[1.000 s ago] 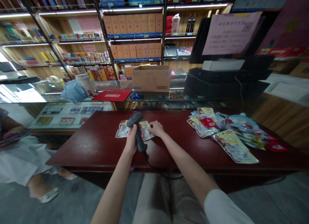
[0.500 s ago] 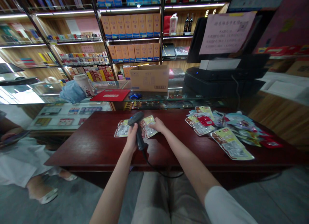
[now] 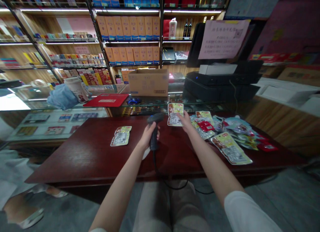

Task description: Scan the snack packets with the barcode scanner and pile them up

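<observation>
My left hand [image 3: 149,136] is wrapped round the handle of a black barcode scanner [image 3: 153,138], its head pointing away from me and its cord running down off the table edge. My right hand [image 3: 185,120] pinches the right side of a yellow and silver snack packet [image 3: 175,115], raised above the far part of the table. A similar snack packet [image 3: 121,136] lies flat to the left of the scanner. To the right, a loose pile of snack packets [image 3: 240,125] includes a small red one [image 3: 205,124] and a yellow one [image 3: 231,148] nearest me.
The dark red wooden table [image 3: 82,152] meets a glass counter bearing a cardboard box [image 3: 149,83], a red folder [image 3: 106,100], a mouse [image 3: 133,101] and a cup [image 3: 77,89]. A black monitor with a paper sign [image 3: 222,39] stands right. Another person's leg [image 3: 21,205] shows at left.
My right hand has carried the snack packet right and away from me, off the table. The scanner in my left hand has shifted right, away from the packet lying at left.
</observation>
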{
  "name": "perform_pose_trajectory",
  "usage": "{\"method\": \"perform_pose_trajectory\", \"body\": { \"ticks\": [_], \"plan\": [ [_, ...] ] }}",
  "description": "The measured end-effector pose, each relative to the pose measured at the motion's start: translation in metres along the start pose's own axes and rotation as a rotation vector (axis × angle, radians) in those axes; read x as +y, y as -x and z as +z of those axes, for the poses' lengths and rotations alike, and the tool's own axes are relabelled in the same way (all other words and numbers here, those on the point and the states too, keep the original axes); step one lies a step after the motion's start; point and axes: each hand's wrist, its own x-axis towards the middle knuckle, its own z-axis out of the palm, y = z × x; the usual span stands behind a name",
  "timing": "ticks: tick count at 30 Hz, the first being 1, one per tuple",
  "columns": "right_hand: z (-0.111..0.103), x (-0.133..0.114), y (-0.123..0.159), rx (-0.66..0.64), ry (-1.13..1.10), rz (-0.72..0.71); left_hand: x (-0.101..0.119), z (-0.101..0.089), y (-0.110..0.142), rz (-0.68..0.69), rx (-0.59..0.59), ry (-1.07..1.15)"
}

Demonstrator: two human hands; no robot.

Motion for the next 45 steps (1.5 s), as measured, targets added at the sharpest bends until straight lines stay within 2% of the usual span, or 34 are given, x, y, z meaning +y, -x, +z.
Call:
{"method": "perform_pose_trajectory", "body": {
  "ticks": [5,8,12,19,27,31,34,40,41,43,45],
  "plan": [
    [-0.022,0.011,-0.006,0.09,-0.039,-0.036,-0.014,0.026,-0.012,-0.04,-0.088,0.0],
    [-0.029,0.021,-0.006,0.116,-0.058,-0.039,-0.025,0.033,-0.016,-0.058,-0.129,0.011],
    [-0.032,0.03,-0.009,0.123,-0.086,-0.051,-0.033,0.037,-0.016,-0.075,-0.144,0.002],
    [-0.028,0.04,-0.016,0.106,-0.242,-0.056,-0.032,0.041,-0.011,-0.105,-0.127,-0.02],
    [-0.035,0.037,-0.012,0.141,-0.153,-0.061,-0.03,0.041,-0.004,-0.095,-0.143,-0.016],
    [-0.04,0.029,-0.01,0.186,-0.029,-0.081,-0.028,0.036,-0.002,-0.073,-0.131,-0.002],
    [-0.052,0.017,-0.01,0.248,0.111,-0.108,-0.029,0.03,-0.003,-0.039,-0.107,0.025],
    [-0.108,-0.027,-0.008,0.368,0.421,-0.142,-0.029,0.023,-0.006,-0.016,0.001,0.081],
    [-0.118,-0.035,-0.007,0.395,0.502,-0.126,-0.029,0.023,-0.006,-0.013,0.004,0.085],
    [-0.136,-0.048,-0.003,0.456,0.853,-0.057,-0.028,0.023,-0.006,-0.004,0.001,0.086],
    [-0.149,-0.057,0.001,0.46,1.1,0.011,-0.027,0.024,-0.005,0.003,-0.005,0.085]
  ]
}}
